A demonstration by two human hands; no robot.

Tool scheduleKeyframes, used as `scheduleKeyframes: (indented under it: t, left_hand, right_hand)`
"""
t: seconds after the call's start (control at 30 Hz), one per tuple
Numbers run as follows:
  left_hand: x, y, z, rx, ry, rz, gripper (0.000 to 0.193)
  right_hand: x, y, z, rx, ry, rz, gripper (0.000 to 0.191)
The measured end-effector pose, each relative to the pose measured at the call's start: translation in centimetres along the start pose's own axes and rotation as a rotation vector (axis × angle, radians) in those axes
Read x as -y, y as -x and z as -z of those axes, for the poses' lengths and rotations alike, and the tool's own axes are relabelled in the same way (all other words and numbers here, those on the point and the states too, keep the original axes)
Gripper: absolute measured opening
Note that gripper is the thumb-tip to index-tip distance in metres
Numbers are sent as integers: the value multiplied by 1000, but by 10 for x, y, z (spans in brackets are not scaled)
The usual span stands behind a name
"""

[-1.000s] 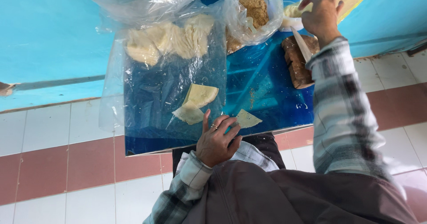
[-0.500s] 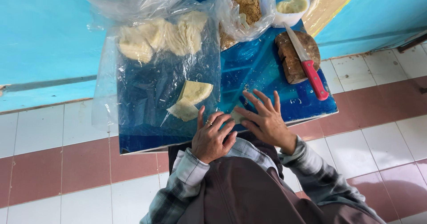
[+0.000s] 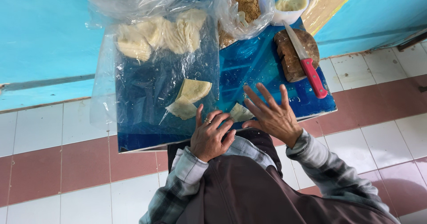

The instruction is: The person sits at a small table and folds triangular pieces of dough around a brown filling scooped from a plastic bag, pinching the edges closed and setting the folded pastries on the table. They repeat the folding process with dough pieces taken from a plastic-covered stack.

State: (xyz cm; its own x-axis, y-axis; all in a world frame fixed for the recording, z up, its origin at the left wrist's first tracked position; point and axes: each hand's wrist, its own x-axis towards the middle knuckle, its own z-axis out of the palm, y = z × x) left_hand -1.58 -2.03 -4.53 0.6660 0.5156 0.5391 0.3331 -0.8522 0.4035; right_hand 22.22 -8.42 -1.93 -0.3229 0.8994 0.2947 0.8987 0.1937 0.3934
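On the blue table (image 3: 267, 64), both hands are working a pale wrapper (image 3: 240, 112): left hand (image 3: 212, 135) curling beside it, right hand (image 3: 272, 115) lying flat, fingers spread, touching its edge.

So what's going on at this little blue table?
A person in a plaid shirt is working a small pale piece of dough at the near edge of the blue table. The left hand and the right hand both rest at it, fingers spread. Two folded dough pieces lie on a clear plastic sheet beside them. A red-handled knife lies across a brown block, untouched. Bags of filling and a white bowl sit at the far edge.
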Motion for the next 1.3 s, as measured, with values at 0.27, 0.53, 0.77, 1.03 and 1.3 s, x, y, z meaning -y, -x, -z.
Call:
scheduleKeyframes:
  t: [0.27,0.53,0.77,1.03,1.3]
  left_hand:
    - [0,1,0,-8,-6,0,25]
    - [0,2,0,-19,0,-2,25]
    - [0,1,1,-46,26,-7,24]
    - [-1,3,2,-33,42,4,25]
    - [0,3,2,-58,57,-1,25]
  right_hand:
    - [19,3,-9,-94,-316,-69,68]
    - [3,25,-8,-61,-392,-67,69]
    - [-59,-20,-51,-54,-382,-158,69]
    - [-54,-20,-44,2,-583,-33,63]
    - [-10,2,-17,9,-221,-102,72]
